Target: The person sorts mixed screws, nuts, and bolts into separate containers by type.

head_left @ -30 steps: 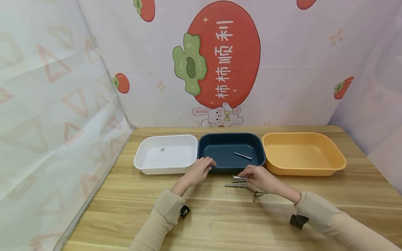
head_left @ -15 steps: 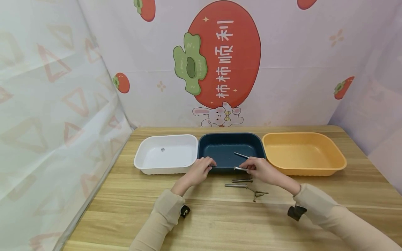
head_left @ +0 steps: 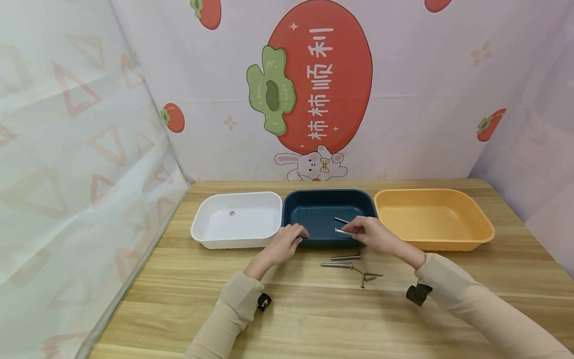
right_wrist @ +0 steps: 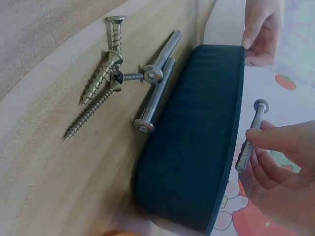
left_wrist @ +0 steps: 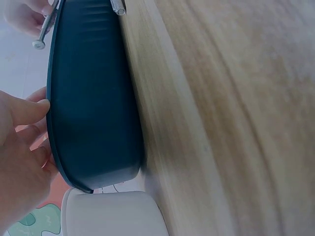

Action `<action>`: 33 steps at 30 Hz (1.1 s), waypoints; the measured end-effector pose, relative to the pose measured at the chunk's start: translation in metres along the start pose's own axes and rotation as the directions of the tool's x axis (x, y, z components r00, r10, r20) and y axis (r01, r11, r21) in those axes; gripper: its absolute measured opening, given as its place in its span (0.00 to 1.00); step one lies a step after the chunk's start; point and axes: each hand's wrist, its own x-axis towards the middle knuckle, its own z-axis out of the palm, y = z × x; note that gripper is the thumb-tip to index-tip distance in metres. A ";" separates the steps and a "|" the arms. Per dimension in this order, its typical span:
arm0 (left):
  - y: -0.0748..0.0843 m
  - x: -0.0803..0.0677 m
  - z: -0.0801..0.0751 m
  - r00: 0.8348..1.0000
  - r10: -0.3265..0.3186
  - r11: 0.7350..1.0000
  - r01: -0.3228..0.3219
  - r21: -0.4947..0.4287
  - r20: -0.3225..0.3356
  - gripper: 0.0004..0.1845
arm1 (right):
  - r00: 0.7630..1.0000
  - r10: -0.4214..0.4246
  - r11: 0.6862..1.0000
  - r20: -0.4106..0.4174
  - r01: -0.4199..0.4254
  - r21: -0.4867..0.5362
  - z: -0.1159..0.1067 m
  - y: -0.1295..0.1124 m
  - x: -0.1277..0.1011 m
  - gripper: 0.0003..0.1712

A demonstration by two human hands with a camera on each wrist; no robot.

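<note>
My right hand [head_left: 355, 231] pinches a long silver bolt [head_left: 342, 231] by its threaded end and holds it over the near edge of the dark blue tray [head_left: 314, 219]. The right wrist view shows that bolt [right_wrist: 251, 133] just above the tray's rim [right_wrist: 231, 128]. A second bolt [head_left: 342, 220] lies inside the tray. My left hand [head_left: 293, 234] grips the tray's near left corner, fingers over the rim [left_wrist: 49, 113]. Two more bolts [head_left: 345, 258] and several pointed screws [head_left: 368, 277] lie on the wooden table [head_left: 314, 314] in front of the tray.
A white tray [head_left: 211, 234] with one small metal piece [head_left: 232, 213] stands left of the blue one. An orange tray [head_left: 448, 242] stands to its right. Patterned fabric walls close off the back and both sides of the table.
My right hand lifted one bolt from the pile on the table and carried it away from me, up over the blue tray's near edge. The left hand stayed on the tray's rim.
</note>
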 end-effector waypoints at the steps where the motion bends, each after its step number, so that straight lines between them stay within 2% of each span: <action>1: 0.000 0.000 0.000 1.000 0.001 1.000 -0.001 0.002 0.000 0.08 | 1.000 0.003 1.000 0.001 -0.003 0.001 -0.001 0.001 0.001 0.13; 11: -0.001 0.000 0.000 1.000 -0.009 1.000 0.009 0.000 0.010 0.08 | 1.000 0.002 1.000 -0.006 -0.002 0.008 -0.006 0.009 0.014 0.13; 18: -0.001 0.000 0.000 1.000 -0.013 1.000 0.013 -0.002 0.011 0.08 | 0.998 0.055 0.998 0.024 -0.056 0.029 -0.009 0.012 0.023 0.13; 33: -0.001 0.000 -0.001 1.000 -0.006 1.000 0.006 -0.001 0.013 0.08 | 0.997 0.047 0.998 0.060 -0.045 -0.033 -0.010 0.021 0.034 0.14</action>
